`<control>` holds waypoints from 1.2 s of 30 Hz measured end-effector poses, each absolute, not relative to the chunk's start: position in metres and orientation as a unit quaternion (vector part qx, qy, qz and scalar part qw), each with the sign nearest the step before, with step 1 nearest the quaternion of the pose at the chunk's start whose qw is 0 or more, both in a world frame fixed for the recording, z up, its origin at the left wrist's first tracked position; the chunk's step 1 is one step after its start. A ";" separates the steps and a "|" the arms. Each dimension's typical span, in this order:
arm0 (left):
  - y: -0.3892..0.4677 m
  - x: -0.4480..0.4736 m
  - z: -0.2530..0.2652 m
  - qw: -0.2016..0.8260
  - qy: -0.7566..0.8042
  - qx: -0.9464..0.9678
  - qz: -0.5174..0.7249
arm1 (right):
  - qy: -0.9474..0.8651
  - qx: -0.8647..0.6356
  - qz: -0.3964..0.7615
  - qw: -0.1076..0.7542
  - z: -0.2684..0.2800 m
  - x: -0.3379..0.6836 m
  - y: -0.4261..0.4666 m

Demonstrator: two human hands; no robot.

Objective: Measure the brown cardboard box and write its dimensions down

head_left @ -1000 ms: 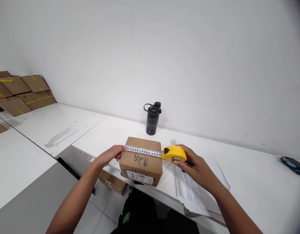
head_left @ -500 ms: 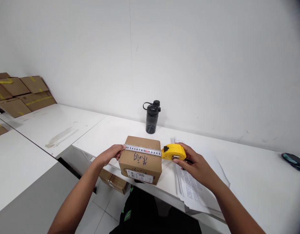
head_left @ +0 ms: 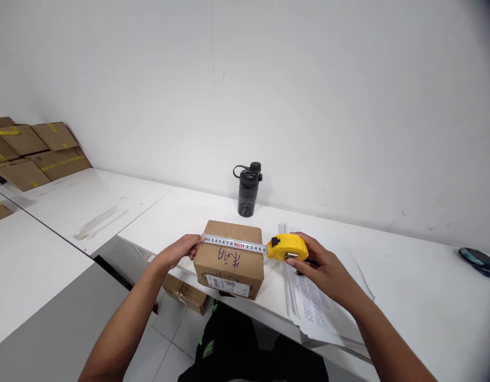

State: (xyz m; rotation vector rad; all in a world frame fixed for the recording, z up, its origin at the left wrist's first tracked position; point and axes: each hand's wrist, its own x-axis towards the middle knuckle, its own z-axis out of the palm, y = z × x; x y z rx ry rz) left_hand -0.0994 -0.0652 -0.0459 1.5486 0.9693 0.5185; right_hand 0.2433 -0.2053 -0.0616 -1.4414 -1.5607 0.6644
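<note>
A brown cardboard box (head_left: 229, 261) with black handwriting on top and a white label on its near side sits at the table's front edge. Across its top lies the silver blade of a yellow tape measure (head_left: 287, 246), numbers facing up. At the box's left edge my left hand (head_left: 185, 249) pinches the blade's end. My right hand (head_left: 316, 262) grips the yellow case just past the box's right edge, above the papers. A short stretch of blade shows between box and case.
A dark water bottle (head_left: 248, 191) stands behind the box. Stacked papers (head_left: 312, 307) lie at the right, and a dark phone-like object (head_left: 479, 261) farther right. Several taped cartons (head_left: 58, 154) are piled at the far left. Another carton (head_left: 187, 296) is below the table.
My right hand has shifted the tape case slightly right, away from the box, and a little more blade shows. My left hand stays at the box's left edge.
</note>
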 end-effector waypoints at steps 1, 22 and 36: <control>-0.065 -0.099 -0.046 0.583 0.413 0.663 0.223 | -0.629 -0.579 0.268 0.443 -0.062 0.243 -0.205; -0.062 -0.100 -0.050 0.585 0.414 0.661 0.222 | -0.622 -0.569 0.257 0.472 -0.070 0.240 -0.206; -0.062 -0.100 -0.051 0.586 0.417 0.658 0.223 | -0.632 -0.576 0.232 0.463 -0.071 0.237 -0.204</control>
